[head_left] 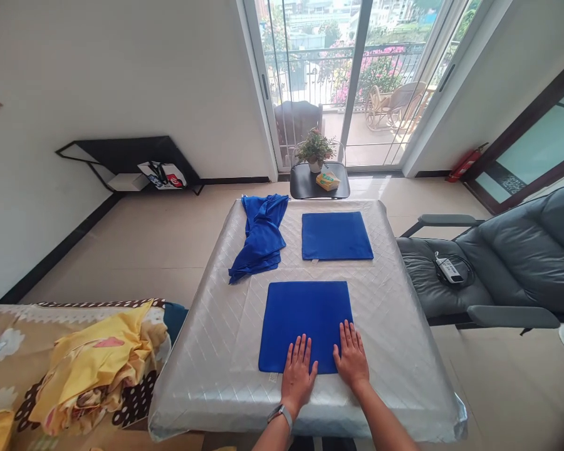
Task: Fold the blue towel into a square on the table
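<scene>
A flat blue cloth, folded or laid out as a rectangle, lies on the near part of the covered table. My left hand rests flat on its lower edge, fingers stretched forward and holding nothing. At the cloth's lower right corner my right hand is also flat, with its fingers over the right edge. Farther back is a second blue rectangle of cloth, lying smooth. To its left, a crumpled blue cloth hangs together in loose folds near the table's far left corner.
On the right stands a grey armchair with a power strip on its seat. Yellow fabric is heaped on a patterned bed at the left. Beyond the table, a black chair bears a potted plant and a yellow packet.
</scene>
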`<state>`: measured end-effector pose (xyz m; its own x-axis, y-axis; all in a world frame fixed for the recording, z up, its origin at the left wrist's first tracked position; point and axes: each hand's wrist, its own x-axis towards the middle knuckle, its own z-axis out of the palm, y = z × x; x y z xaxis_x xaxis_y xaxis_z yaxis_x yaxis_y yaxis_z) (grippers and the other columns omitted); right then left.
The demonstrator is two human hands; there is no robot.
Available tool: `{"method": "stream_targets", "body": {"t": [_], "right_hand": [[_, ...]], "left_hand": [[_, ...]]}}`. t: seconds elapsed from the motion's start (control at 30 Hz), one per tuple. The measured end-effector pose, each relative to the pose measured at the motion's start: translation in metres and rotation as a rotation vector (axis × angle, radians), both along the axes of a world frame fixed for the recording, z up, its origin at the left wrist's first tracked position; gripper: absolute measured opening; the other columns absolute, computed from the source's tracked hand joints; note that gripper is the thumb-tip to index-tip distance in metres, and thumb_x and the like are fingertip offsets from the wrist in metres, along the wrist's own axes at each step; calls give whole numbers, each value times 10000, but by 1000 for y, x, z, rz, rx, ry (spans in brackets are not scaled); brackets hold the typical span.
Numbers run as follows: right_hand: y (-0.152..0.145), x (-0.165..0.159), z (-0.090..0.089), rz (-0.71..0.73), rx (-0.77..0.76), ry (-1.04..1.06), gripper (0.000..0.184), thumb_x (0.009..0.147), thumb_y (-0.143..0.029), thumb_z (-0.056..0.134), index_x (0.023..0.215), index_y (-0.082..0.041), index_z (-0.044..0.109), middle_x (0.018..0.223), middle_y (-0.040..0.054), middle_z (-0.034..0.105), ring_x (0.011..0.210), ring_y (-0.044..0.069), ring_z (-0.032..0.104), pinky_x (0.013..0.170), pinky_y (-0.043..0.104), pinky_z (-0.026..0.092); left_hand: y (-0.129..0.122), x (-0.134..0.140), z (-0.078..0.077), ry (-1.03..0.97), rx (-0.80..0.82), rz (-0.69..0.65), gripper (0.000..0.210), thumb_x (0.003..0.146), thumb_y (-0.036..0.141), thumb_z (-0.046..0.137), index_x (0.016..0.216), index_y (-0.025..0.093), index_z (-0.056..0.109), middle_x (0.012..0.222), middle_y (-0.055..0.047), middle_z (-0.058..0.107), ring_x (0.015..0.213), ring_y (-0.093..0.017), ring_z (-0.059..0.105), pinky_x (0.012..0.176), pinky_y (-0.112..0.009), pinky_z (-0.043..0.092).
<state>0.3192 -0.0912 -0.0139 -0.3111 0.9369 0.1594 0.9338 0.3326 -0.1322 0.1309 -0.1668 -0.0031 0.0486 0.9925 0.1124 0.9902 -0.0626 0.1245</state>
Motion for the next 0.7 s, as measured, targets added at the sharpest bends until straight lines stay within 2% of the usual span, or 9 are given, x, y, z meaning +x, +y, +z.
{"method": "stream_targets", "body": {"t": [0.23,0.43,0.7], "right_hand": [[0,0,0,-2,-59,13,755,970,-331,378,1608,-111,39,1657,133,162,1530,271,173,1228,470,188],[1,-1,3,-15,-134,28,692,977,-325,340,1602,-104,141,1659,121,162,1535,255,151,1237,467,154],[2,-1,7,-12,-187,19,684,1002,-360,289,1605,-136,56,1664,96,152,1539,239,126,1243,465,133]], "left_hand": [[0,1,0,5,-68,9,676,1011,392,379,1599,215,95,1655,-68,236,1512,-238,254,1207,-469,296],[-1,-1,0,-5,-108,7,680,1022,418,337,1596,223,27,1647,-64,258,1502,-220,283,1197,-454,315],[-36,-43,10,-17,-158,-22,707,1026,443,325,1589,218,-41,1642,-62,271,1491,-205,307,1191,-441,339]]}}
